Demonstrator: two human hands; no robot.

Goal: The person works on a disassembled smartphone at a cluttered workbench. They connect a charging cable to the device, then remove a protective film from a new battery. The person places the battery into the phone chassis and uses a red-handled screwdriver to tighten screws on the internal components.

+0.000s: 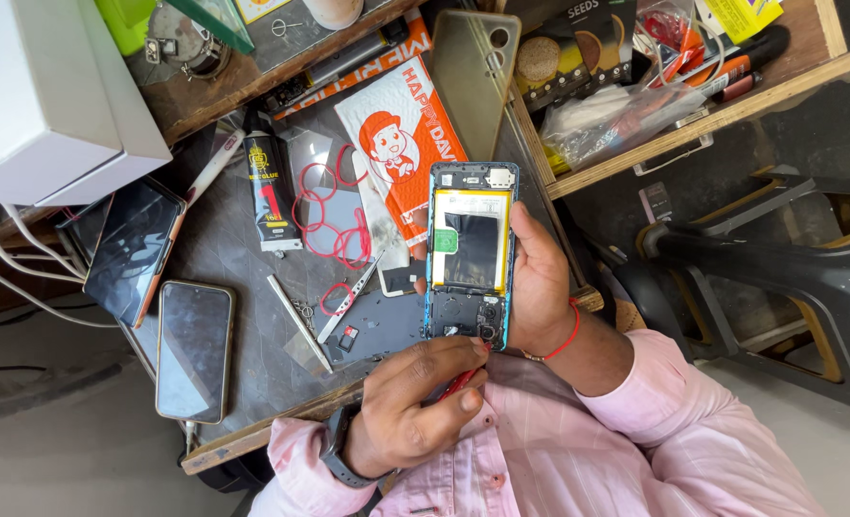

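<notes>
Blue-framed and stripped of its back cover, one opened phone [470,254] was held upright above the near edge of the worktop [243,239], its battery and circuit boards showing. The right hand [540,282] cradled it from the right side, the grip wrapped around the frame, with one red thread band at that wrist. Just below the opened phone, the left hand [415,402] had its grip pinched on one red-handled tool [458,383], whose tip met the phone's bottom end; one dark watch sat on that wrist.

Left of the opened phone lay two more handsets: one dark phone [195,349] flat near the worktop's edge and one orange-edged phone [133,251] tilted beside it. Between them and the opened phone were one black glue tube [270,196], one loop of red wire [334,225] and one pair of metal tweezers [346,304]. One orange and white padded envelope [396,144] lay just above and left of the opened phone, and one clear phone case [471,67] lay above it. One white box [46,96] stood far to the upper left.
</notes>
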